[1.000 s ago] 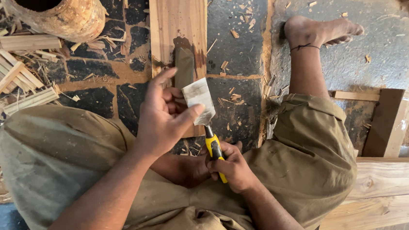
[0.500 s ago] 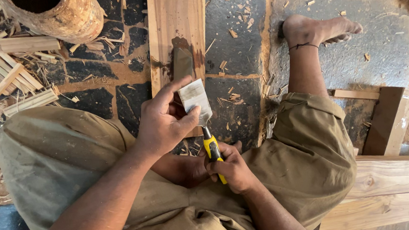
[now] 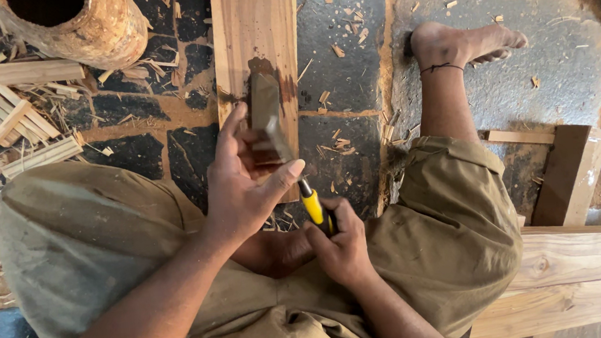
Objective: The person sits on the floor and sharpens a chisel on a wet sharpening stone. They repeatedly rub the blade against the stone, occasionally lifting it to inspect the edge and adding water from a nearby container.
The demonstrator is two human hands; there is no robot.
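Meanwhile, left hand (image 3: 245, 188) pinches the chisel (image 3: 294, 176) blade at twelve o'clock of right hand (image 3: 338, 241), fisted round its handle.

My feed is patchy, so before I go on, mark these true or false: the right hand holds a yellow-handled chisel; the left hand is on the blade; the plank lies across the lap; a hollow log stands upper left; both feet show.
1. Right hand holds the yellow-handled chisel: true.
2. Left hand is on the blade: true.
3. The plank lies across the lap: false, it lies on the stone floor ahead.
4. A hollow log stands upper left: true.
5. Both feet show: false, only one bare foot.
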